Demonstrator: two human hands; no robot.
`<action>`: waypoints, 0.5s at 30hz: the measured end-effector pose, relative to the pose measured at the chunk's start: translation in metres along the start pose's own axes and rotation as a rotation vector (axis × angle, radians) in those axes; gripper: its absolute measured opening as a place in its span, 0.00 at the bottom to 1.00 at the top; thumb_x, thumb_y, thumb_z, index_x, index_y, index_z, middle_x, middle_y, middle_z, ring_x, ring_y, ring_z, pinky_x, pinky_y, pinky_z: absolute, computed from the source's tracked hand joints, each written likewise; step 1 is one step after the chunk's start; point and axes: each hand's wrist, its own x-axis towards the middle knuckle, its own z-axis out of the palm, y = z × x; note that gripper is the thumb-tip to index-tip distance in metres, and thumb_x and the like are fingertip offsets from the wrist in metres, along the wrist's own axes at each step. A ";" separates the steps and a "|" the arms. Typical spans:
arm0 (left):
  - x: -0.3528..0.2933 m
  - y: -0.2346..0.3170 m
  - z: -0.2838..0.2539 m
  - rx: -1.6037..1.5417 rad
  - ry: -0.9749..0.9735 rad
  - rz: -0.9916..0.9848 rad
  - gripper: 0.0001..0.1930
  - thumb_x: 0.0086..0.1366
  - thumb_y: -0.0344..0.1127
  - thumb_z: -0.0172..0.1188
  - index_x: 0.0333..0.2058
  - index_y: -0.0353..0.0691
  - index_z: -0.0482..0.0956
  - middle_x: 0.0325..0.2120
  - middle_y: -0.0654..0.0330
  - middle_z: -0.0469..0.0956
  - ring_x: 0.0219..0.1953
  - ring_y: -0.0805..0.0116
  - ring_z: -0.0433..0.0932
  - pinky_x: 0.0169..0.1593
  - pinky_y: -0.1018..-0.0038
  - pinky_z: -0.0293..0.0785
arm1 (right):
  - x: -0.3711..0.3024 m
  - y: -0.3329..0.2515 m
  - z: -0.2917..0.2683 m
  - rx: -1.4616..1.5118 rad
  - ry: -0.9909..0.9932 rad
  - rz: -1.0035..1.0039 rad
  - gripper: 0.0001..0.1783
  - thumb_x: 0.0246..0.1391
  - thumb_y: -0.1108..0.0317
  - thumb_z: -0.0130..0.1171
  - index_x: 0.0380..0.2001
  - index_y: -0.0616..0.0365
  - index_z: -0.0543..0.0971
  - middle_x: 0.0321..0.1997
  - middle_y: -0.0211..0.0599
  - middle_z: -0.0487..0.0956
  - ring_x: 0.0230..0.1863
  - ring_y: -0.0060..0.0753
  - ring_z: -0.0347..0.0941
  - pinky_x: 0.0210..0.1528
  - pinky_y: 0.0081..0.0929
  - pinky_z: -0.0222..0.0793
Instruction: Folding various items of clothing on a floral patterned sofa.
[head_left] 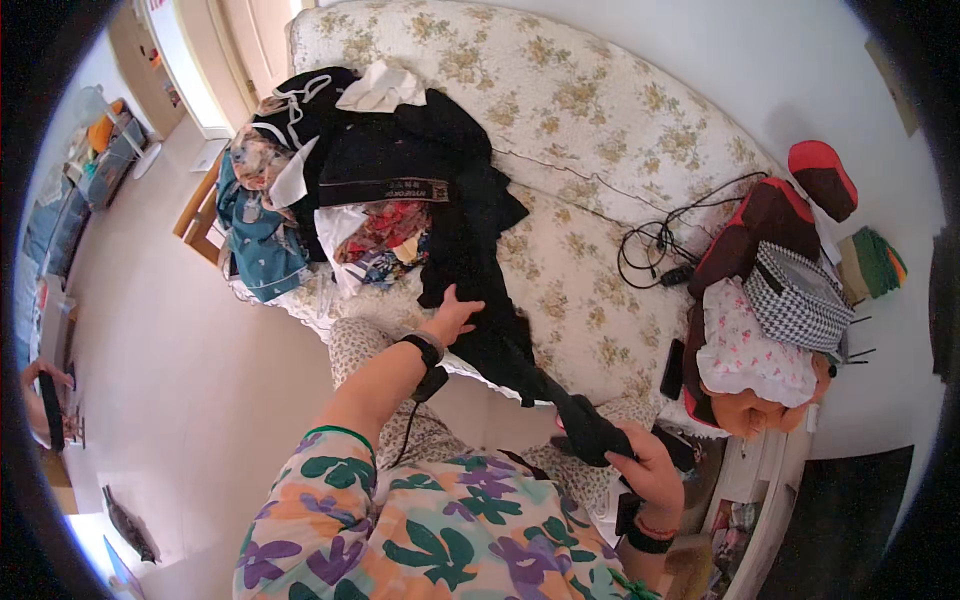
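A long black garment (485, 270), which looks like leggings, runs from the pile of clothes (390, 150) on the sofa down to my lap. My left hand (455, 315) rests against its edge, fingers stretched and spread. At the lower right, my right hand (648, 468) is closed round the bunched dark end of the garment. Between the hands the cloth is narrow and pulled out. In the pile lie a black piece with a printed waistband (385, 190), a red patterned cloth (380, 230), a teal cloth (260, 235) and a white cloth (382, 88).
The flowered sofa cover (580, 290) spreads in front of me. To the right lie black cables (655, 235), a phone (673, 368), a houndstooth bag (800, 300), a pink-flowered white cushion (755, 345) and a red-and-brown cushion (750, 225). A wooden armrest (200, 215) stands at left.
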 end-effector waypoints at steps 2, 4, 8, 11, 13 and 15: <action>0.021 -0.033 -0.010 0.944 0.102 0.510 0.30 0.53 0.33 0.59 0.56 0.47 0.62 0.49 0.42 0.65 0.45 0.44 0.72 0.46 0.58 0.72 | -0.002 0.004 0.001 -0.025 -0.011 -0.044 0.18 0.43 0.80 0.58 0.41 0.68 0.73 0.40 0.41 0.74 0.40 0.34 0.70 0.45 0.26 0.63; 0.013 -0.030 -0.003 1.140 0.008 0.579 0.25 0.52 0.34 0.58 0.51 0.44 0.66 0.45 0.42 0.68 0.43 0.41 0.72 0.45 0.58 0.72 | -0.008 0.007 0.002 -0.045 0.016 -0.057 0.19 0.43 0.80 0.58 0.43 0.68 0.72 0.41 0.41 0.74 0.41 0.34 0.70 0.45 0.25 0.63; 0.040 0.015 -0.023 0.919 0.046 0.719 0.11 0.53 0.35 0.55 0.36 0.39 0.73 0.31 0.45 0.76 0.37 0.47 0.76 0.41 0.58 0.72 | -0.001 0.002 -0.010 -0.049 0.118 0.096 0.18 0.48 0.77 0.57 0.45 0.68 0.72 0.44 0.39 0.75 0.45 0.32 0.70 0.50 0.25 0.62; 0.044 0.107 -0.062 0.937 0.045 1.006 0.09 0.53 0.32 0.52 0.31 0.34 0.72 0.28 0.45 0.75 0.33 0.49 0.77 0.36 0.58 0.73 | 0.005 0.011 -0.017 0.274 0.380 0.156 0.18 0.54 0.76 0.51 0.49 0.67 0.72 0.44 0.32 0.76 0.44 0.24 0.70 0.49 0.22 0.64; 0.001 0.180 -0.069 1.196 0.188 1.023 0.08 0.56 0.31 0.52 0.31 0.32 0.72 0.30 0.47 0.74 0.34 0.52 0.77 0.35 0.65 0.75 | 0.003 0.014 -0.024 0.291 0.495 0.169 0.16 0.55 0.73 0.53 0.47 0.66 0.72 0.43 0.32 0.76 0.44 0.23 0.68 0.50 0.22 0.62; -0.030 0.217 -0.089 0.418 0.167 0.939 0.10 0.57 0.31 0.53 0.36 0.33 0.70 0.28 0.51 0.73 0.35 0.57 0.76 0.35 0.67 0.75 | 0.010 0.010 -0.029 0.236 0.487 0.146 0.16 0.55 0.73 0.53 0.47 0.66 0.72 0.42 0.32 0.76 0.44 0.23 0.68 0.49 0.22 0.62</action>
